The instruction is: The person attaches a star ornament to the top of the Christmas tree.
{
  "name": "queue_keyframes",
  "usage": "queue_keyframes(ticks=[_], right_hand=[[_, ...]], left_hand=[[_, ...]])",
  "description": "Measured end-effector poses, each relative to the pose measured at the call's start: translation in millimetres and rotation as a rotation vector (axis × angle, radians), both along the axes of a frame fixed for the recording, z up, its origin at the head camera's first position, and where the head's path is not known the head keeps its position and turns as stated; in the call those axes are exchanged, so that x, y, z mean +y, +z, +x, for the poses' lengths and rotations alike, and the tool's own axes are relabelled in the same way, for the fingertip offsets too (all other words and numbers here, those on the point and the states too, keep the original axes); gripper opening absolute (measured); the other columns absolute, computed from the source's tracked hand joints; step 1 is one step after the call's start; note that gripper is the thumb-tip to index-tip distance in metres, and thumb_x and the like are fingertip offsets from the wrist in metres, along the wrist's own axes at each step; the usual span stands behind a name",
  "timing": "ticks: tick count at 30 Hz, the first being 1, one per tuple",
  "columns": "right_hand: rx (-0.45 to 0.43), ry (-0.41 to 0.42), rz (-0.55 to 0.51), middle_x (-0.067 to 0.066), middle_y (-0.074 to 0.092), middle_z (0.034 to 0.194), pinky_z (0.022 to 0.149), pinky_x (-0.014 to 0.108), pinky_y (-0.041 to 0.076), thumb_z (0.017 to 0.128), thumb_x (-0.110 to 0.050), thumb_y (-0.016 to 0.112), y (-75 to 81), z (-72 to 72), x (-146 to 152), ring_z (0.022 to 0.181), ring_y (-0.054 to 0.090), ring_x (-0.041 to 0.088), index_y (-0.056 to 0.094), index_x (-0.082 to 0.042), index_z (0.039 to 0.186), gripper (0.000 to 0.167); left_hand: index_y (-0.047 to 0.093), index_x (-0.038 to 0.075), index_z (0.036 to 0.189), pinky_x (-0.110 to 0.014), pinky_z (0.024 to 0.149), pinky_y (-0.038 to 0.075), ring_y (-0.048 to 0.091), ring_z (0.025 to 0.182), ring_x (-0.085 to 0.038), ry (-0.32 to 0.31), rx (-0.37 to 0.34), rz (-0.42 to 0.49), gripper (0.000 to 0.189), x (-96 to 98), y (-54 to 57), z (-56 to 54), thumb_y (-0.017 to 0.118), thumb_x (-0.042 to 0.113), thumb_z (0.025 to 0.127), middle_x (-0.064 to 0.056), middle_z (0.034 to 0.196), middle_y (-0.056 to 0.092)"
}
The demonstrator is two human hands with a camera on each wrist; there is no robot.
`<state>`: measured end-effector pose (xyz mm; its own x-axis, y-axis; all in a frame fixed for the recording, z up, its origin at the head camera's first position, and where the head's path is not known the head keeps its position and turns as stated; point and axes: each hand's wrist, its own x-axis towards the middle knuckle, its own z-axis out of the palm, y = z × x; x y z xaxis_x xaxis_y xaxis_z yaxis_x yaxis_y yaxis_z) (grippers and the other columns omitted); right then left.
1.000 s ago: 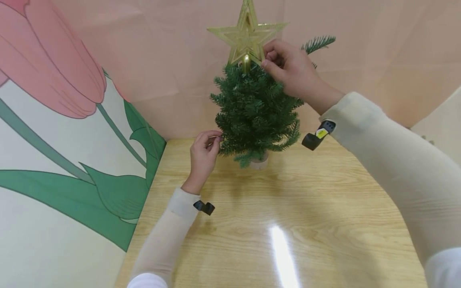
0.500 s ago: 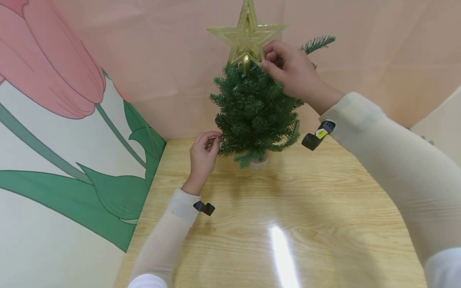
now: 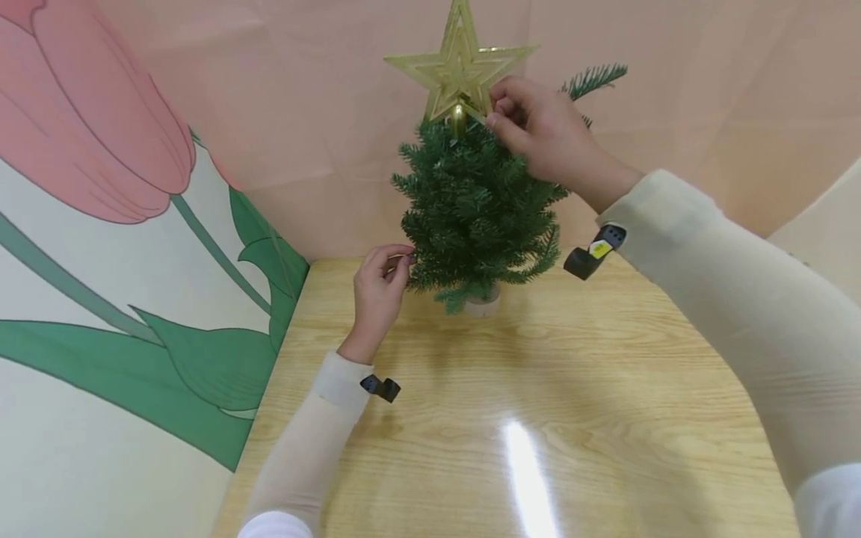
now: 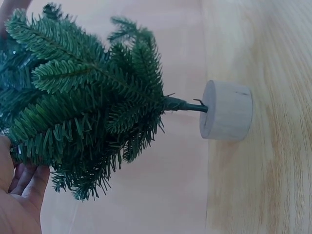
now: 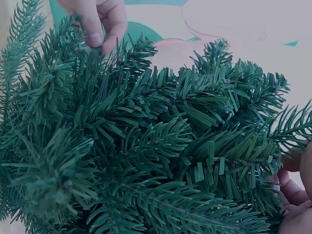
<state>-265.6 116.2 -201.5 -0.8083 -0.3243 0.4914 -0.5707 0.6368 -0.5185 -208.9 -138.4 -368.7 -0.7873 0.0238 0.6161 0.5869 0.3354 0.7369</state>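
Observation:
A small artificial Christmas tree (image 3: 477, 202) stands upright on a round pale wooden base (image 4: 228, 111). Its top carries a gold star (image 3: 460, 67). My right hand (image 3: 548, 131) pinches the lower right point of that star; the star lies outside the right wrist view, where only fingers (image 5: 295, 190) show beside the top branches. My left hand (image 3: 380, 288) pinches the tip of a low branch on the tree's left side. Needles partly hide these fingertips in the left wrist view, though the curled fingers (image 4: 33, 187) show beneath the foliage.
The tree is near the back of a wood-grain table (image 3: 572, 388), close to a pink wall covering (image 3: 323, 134). A panel with a painted tulip (image 3: 101, 127) borders the left. One long branch (image 3: 595, 78) sticks out behind my right hand.
Both hands keep their holds and barely move. The star shifts very slightly left, and the whole view drifts a little.

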Motion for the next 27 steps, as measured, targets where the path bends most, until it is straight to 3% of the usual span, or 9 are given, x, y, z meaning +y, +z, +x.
queue_keyframes(ticks=[27], right_hand=[[0.028, -0.004, 0.073, 0.005, 0.058, 0.090, 0.058, 0.028, 0.036, 0.104, -0.028, 0.046, 1.0, -0.7, -2.8, 0.067, 0.048, 0.018, 0.057, -0.005, 0.112, 0.027]], left_hand=[[0.067, -0.007, 0.106, -0.029, 0.077, 0.058, 0.067, 0.096, -0.030, 0.003, -0.019, 0.020, 0.016, -0.1, -0.2, 0.8, 0.054, -0.006, 0.096, -0.018, 0.105, 0.058]])
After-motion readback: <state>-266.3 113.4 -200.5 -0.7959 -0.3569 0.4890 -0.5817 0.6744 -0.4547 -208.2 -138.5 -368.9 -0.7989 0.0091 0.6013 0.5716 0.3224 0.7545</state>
